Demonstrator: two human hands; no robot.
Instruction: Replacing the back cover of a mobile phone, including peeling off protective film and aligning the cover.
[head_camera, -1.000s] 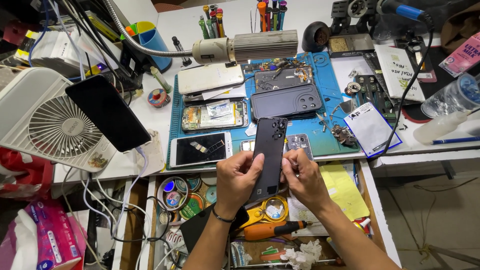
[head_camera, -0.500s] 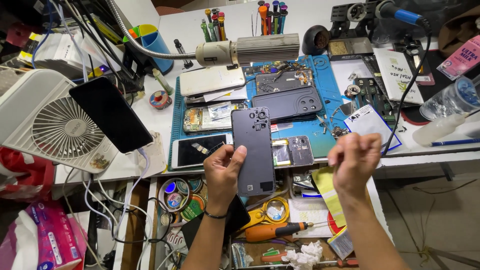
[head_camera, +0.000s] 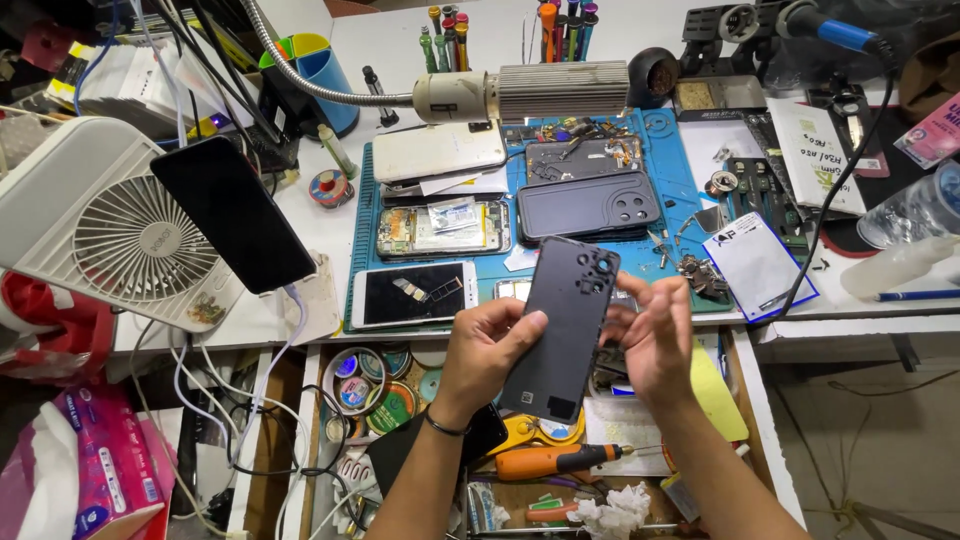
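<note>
A dark grey phone back cover (head_camera: 562, 330) with camera holes near its top is held upright over the open drawer. My left hand (head_camera: 487, 352) grips its left edge. My right hand (head_camera: 655, 335) sits against its right edge, fingers curled at the side. Just beyond lies the blue work mat (head_camera: 678, 195) with a dark phone case (head_camera: 590, 207), an opened phone showing its battery (head_camera: 440, 228), a white phone face up (head_camera: 413, 294) and a white phone back (head_camera: 438, 150).
A white desk fan (head_camera: 105, 235) with a black phone (head_camera: 232, 212) leaning on it stands at left. A lamp on a flexible neck (head_camera: 520, 93) hangs over the mat. The drawer holds round tins (head_camera: 370, 385), an orange-handled screwdriver (head_camera: 560, 460) and yellow paper (head_camera: 715, 395). Cables hang at lower left.
My right hand had swung out to the right, away from the cover; it has come back to the cover's right edge. The cover now tilts slightly to the right.
</note>
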